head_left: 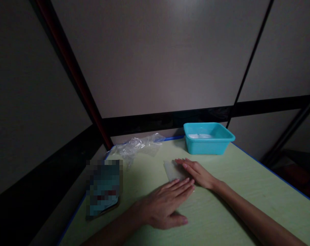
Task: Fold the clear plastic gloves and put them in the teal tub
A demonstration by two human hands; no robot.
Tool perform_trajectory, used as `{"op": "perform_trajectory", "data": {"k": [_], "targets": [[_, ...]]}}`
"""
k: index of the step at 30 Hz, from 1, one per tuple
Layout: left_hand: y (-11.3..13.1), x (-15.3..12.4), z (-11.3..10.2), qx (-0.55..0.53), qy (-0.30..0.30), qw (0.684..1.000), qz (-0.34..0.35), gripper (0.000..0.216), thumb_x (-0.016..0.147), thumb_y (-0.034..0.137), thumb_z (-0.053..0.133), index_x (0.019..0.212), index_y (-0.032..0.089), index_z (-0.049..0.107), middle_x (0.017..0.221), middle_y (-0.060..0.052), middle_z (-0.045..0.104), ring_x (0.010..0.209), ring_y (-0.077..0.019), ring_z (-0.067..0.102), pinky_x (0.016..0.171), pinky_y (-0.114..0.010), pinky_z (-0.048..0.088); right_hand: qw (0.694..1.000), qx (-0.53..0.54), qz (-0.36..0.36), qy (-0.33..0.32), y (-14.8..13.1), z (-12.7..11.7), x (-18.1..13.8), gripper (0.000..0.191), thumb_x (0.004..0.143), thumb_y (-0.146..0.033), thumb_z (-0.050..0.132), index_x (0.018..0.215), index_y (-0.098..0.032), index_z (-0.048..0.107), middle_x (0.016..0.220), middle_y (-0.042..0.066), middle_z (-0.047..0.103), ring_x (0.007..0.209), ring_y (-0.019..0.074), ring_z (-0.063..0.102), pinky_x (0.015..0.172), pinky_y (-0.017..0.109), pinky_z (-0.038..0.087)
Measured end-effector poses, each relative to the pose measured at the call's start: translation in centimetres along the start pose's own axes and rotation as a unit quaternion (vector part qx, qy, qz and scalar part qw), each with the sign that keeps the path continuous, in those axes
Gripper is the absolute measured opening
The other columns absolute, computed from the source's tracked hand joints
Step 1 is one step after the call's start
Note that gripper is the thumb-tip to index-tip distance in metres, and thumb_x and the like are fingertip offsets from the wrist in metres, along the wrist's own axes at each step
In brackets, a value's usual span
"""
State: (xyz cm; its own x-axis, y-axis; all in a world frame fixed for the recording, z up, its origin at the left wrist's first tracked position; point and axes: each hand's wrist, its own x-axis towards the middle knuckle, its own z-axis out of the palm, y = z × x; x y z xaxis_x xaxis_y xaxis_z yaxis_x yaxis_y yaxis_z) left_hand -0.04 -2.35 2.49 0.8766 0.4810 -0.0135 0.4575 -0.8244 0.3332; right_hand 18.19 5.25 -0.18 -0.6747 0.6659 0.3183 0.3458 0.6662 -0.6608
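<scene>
A flat, pale, translucent sheet or small bag (172, 171) lies on the light green table; its exact kind is unclear. My left hand (167, 204) is laid out flat, fingers stretched and thumb apart, with its fingertips over the near edge of the sheet. My right hand (197, 172) rests palm down on the sheet's right side, fingers extended toward the left. Both hands hide part of the sheet, and neither is wrapped around anything.
A turquoise plastic basin (207, 146) with something white inside stands at the back right. Crumpled clear plastic (138, 145) lies at the back left. A blurred-out item (105, 188) sits at the left edge. The table (234, 215) has blue edging, with panelled walls behind.
</scene>
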Motion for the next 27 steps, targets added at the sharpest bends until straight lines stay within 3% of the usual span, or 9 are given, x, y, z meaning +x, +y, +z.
{"op": "perform_trajectory", "data": {"k": [4, 7, 9, 16, 27], "targets": [[-0.7, -0.3, 0.2, 0.000, 0.074, 0.995, -0.059, 0.064, 0.085, 0.039, 0.037, 0.135, 0.015, 0.006, 0.141, -0.005, 0.005, 0.129, -0.0167, 0.007, 0.105, -0.034, 0.012, 0.999, 0.022, 0.010, 0.044, 0.3, -0.4, -0.4, 0.041, 0.090, -0.037, 0.027, 0.118, -0.016, 0.048, 0.121, 0.008, 0.050, 0.112, 0.0192, 0.044, 0.098, 0.040, 0.030], [-1.8, -0.3, 0.8, 0.049, 0.156, 0.975, -0.154, 0.054, 0.087, 0.032, 0.032, 0.134, 0.016, 0.012, 0.141, -0.005, 0.012, 0.128, -0.0148, 0.010, 0.105, -0.036, 0.010, 0.998, -0.050, -0.029, -0.007, 0.4, -0.9, -0.9, 0.040, 0.088, -0.036, 0.034, 0.122, -0.018, 0.044, 0.124, 0.008, 0.047, 0.115, 0.0199, 0.040, 0.101, 0.043, 0.022], [-2.6, -0.2, 1.3, 0.082, 0.179, 0.960, -0.199, 0.053, 0.086, 0.031, 0.034, 0.133, 0.014, 0.017, 0.140, -0.007, 0.016, 0.128, -0.0151, 0.011, 0.106, -0.036, 0.009, 0.991, -0.107, -0.050, -0.061, 0.4, -1.3, -1.3, 0.046, 0.086, -0.038, 0.037, 0.127, -0.016, 0.037, 0.129, 0.010, 0.041, 0.119, 0.0205, 0.034, 0.102, 0.044, 0.016], [-3.2, -0.1, 2.1, 0.131, 0.148, 0.952, -0.233, 0.064, 0.081, 0.046, 0.039, 0.131, 0.011, 0.021, 0.139, -0.010, 0.017, 0.128, -0.0185, 0.010, 0.105, -0.037, 0.010, 0.976, -0.159, -0.065, -0.132, 0.5, -1.9, -1.7, 0.061, 0.084, -0.045, 0.039, 0.134, -0.016, 0.019, 0.137, 0.010, 0.024, 0.126, 0.0204, 0.020, 0.103, 0.045, 0.009], [-3.0, 0.0, 1.8, 0.135, 0.097, 0.955, -0.247, 0.075, 0.078, 0.056, 0.035, 0.132, 0.007, 0.017, 0.140, -0.014, 0.013, 0.129, -0.0201, 0.005, 0.104, -0.037, 0.008, 0.975, -0.139, -0.056, -0.162, 0.7, -2.3, -1.8, 0.069, 0.079, -0.049, 0.046, 0.134, -0.021, 0.015, 0.138, 0.008, 0.021, 0.127, 0.0218, 0.015, 0.103, 0.045, 0.008]]}}
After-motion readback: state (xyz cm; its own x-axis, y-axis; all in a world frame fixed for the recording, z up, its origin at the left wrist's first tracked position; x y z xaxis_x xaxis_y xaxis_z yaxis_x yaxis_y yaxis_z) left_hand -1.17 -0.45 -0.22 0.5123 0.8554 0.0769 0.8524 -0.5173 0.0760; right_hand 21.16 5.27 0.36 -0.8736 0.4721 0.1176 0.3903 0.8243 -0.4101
